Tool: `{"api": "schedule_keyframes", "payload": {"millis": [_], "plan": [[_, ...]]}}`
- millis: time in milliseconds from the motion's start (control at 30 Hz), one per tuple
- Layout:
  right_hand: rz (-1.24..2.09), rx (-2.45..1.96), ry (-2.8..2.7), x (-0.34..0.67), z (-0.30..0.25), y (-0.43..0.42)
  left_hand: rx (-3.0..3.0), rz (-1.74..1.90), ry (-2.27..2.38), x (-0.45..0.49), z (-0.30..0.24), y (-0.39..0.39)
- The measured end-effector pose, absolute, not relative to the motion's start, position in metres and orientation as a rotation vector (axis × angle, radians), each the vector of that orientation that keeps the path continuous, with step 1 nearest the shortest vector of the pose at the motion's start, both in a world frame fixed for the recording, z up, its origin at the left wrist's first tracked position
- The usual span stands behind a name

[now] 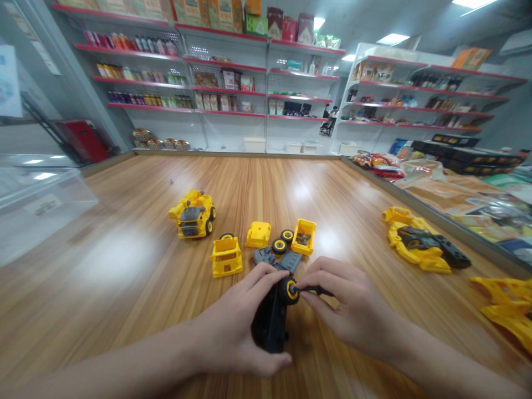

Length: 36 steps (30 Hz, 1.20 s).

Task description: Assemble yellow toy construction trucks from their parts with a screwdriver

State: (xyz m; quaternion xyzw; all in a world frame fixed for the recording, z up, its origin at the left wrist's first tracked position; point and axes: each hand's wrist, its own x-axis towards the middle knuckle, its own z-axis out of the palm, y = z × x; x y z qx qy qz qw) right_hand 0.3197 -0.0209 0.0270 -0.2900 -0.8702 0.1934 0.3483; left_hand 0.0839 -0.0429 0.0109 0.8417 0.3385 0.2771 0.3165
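Note:
My left hand (239,318) is wrapped round a black toy truck chassis (272,327) over the table. A black wheel with a yellow hub (290,290) sits against the chassis side. My right hand (344,291) pinches a dark screwdriver (318,289), its tip at a grey screw in the hub's middle. Just beyond are two loose wheels (280,246), a grey part (264,255), and a yellow truck bed (304,237) with small grey pieces inside. A yellow cab frame (226,257) and a yellow block-shaped part (258,234) lie to their left.
An assembled yellow toy truck (193,213) stands at left on the wooden table (137,310). Yellow and black vehicle parts (419,241) and another yellow part (507,305) lie at right. Stocked shelves (228,88) line the back; a clear plastic bin (45,202) is at far left.

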Motion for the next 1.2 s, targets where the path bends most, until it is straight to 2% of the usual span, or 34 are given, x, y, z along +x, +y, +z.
{"api": "schedule_keyframes", "payload": {"millis": [967,1200], "plan": [[0.491,-0.967,-2.465,0.3195,0.0230,-0.0240,2.230,0.726,0.899,0.0862,0.0118,-0.0429],[0.571,-0.956,-2.314,0.3169,0.0261,-0.0275,2.192,0.766,0.877,0.0854,0.0113,-0.0434]]}}
